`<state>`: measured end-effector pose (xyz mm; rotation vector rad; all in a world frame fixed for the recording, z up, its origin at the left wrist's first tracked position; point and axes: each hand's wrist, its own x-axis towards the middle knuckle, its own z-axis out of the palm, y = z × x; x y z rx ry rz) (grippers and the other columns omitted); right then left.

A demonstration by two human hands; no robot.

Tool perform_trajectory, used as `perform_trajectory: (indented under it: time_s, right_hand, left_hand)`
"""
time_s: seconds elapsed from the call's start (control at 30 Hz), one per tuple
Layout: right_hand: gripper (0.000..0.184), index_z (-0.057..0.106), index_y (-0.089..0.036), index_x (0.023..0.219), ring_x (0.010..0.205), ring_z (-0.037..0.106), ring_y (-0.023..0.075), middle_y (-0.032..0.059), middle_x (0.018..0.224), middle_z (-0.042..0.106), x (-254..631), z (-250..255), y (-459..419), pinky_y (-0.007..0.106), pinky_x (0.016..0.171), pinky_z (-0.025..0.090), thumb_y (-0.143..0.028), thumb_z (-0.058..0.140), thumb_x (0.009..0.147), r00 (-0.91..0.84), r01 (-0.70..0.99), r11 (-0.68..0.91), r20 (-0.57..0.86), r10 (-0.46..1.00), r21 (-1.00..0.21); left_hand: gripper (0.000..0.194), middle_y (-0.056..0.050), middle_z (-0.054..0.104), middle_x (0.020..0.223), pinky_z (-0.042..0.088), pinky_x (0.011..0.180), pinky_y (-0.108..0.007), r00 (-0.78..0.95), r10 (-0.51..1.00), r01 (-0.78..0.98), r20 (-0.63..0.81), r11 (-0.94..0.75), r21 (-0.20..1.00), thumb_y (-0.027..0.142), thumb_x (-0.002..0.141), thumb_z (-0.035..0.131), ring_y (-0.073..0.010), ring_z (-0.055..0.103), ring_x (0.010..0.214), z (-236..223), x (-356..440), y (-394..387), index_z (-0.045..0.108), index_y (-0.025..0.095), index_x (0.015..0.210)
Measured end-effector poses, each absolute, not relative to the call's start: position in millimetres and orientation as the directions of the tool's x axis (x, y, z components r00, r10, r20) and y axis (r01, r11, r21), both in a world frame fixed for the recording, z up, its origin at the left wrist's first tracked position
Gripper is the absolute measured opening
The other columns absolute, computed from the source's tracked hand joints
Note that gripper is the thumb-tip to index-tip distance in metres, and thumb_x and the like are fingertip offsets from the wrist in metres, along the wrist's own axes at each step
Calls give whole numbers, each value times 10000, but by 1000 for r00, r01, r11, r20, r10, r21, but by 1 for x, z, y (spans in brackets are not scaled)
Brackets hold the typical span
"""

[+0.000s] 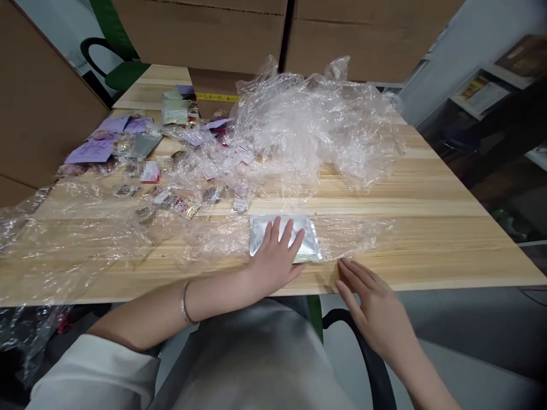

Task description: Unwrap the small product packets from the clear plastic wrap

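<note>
Purple packets (92, 149) lie beyond and left of your left hand (273, 265), its fingers spread flat over the silver pouch (310, 244). Clear film (352, 236) lies right of those fingers, near your right hand (376, 307), thumb parted, film contact undetermined.

The left hand (276, 256) is covering the middle of the silver bag (311, 244), so I'm not seeing what's under it. The right arm (423, 370) is getting cut off by the bottom edge. The big plastic heap (294, 125) is hiding some of the table (448, 228). The boxes (363, 51) are going off the top. A blurry patch (137, 169) is sitting by a pink card (152, 171). Marks on the yellow tape (217, 98) are looking too tiny to read.
</note>
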<state>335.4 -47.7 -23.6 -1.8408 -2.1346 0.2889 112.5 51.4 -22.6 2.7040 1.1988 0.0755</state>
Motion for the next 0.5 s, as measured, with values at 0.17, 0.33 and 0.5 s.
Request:
perform_trajectory:
  time_s: [0.17,0.33,0.5]
  right_hand:
    - [565,514,-169,1422,1381,454,377,160,1403,584,322,-45,-20,619,1135,354,-514,388,993,-161,917,196,126,979,-347]
    - [656,590,-146,1348,1151,640,362,157,1076,732,310,-35,28,533,984,499,-618,299,998,0,753,-15,-22,1000,-658]
    - [690,196,-145,1601,1438,395,279,150,1507,482,279,-31,56,470,1142,384,-538,251,1037,-157,610,179,103,982,-772]
  left_hand:
    - [828,-298,260,1591,201,1196,-599,629,774,776,-73,-618,127,415,897,606,-484,176,1479,-29,117,58,264,29,1545]
    - [792,-303,240,1593,208,1191,-594,644,761,765,-80,-639,81,385,918,577,-469,188,1481,-25,116,57,263,12,1542]
    - [775,-301,289,1576,213,1194,-573,659,750,752,-54,-658,28,430,913,592,-467,244,1469,-29,117,57,355,-14,1504]
